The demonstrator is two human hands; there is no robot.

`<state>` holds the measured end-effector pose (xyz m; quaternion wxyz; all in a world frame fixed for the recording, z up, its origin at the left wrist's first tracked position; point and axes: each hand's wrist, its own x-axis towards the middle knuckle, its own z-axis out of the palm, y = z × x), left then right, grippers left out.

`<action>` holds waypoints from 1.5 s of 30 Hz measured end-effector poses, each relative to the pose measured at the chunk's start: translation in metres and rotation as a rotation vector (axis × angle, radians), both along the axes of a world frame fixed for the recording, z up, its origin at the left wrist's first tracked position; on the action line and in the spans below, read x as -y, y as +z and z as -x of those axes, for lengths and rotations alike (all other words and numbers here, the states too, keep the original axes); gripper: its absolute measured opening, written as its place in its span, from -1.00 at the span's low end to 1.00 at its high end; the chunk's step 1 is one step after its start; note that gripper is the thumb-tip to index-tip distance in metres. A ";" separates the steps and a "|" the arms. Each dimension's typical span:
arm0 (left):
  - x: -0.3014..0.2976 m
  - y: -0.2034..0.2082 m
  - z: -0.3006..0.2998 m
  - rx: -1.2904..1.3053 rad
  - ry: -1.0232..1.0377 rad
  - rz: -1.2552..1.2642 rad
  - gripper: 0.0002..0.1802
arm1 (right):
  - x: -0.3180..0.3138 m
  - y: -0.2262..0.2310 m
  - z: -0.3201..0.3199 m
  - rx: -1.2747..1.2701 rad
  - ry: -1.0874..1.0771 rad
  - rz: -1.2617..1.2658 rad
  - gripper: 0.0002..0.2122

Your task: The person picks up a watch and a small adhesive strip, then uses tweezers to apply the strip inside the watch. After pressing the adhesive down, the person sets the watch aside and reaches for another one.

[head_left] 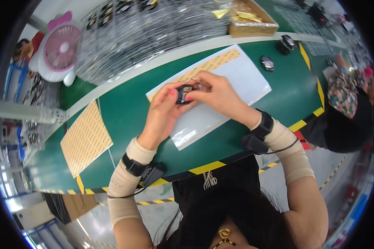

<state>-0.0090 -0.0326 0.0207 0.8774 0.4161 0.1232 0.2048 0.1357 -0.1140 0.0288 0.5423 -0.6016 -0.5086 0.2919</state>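
Over the middle of the green table, both my hands hold a small black watch-like case (183,94) with a lighter inside. My left hand (162,110) grips it from the left, thumb and fingers around its edge. My right hand (222,95) is closed at its right side, thumb against the case; whether a small part is pinched there I cannot make out. Beneath my hands lies a white backing sheet (247,76) with tan adhesive strips along its far edge. A similar small case (267,63) rests beyond its right end, near a round black object (285,44).
Another sheet covered in tan strips (87,139) lies at the left of the green table (133,155). Stacked clear plastic trays (153,39) and a cardboard box (253,29) line the back, with a pink-and-white fan (62,47) at left. A co-worker (345,112) sits at right.
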 end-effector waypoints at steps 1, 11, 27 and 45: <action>0.001 0.002 0.003 0.002 -0.004 0.004 -0.73 | 0.002 0.000 0.000 0.008 -0.021 0.001 -0.83; 0.007 -0.003 -0.010 -0.014 0.142 0.039 -0.68 | 0.006 -0.003 0.003 0.474 -0.158 -0.226 -0.74; -0.004 0.009 0.000 -0.247 0.085 -0.038 -0.69 | 0.082 -0.010 -0.143 1.107 -0.768 0.326 -0.77; -0.019 0.007 0.058 -0.612 0.099 -2.118 -0.53 | -0.001 -0.010 -0.027 -0.489 -0.100 0.165 -0.84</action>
